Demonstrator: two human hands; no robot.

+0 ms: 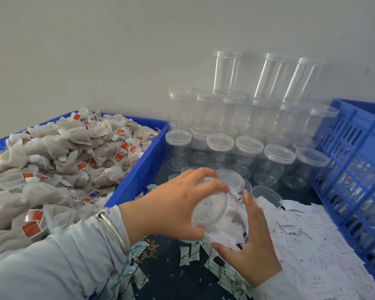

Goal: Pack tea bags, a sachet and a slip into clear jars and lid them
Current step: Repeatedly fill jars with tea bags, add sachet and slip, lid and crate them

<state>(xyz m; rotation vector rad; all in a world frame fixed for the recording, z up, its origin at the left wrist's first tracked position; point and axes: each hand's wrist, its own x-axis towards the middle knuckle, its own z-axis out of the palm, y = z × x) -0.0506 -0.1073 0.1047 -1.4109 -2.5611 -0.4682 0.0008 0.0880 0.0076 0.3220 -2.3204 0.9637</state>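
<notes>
A clear jar (232, 217) filled with white tea bags lies tilted between my hands, its lidded top facing me. My left hand (178, 202) grips the clear lid (210, 206) from above, fingers curled round its rim. My right hand (251, 239) cups the jar's body from the right, thumb under it and fingers up along its side. Loose tea bags with red tags (59, 161) fill the blue bin at the left. Green-printed sachets (188, 254) and white slips (307, 232) lie scattered on the dark table below.
Empty clear jars (247, 148) stand stacked in rows against the wall, some with lids, and loose lids (266, 193) lie before them. A blue slatted crate (355, 169) stands at the right. The blue bin's wall (143, 165) borders my left arm.
</notes>
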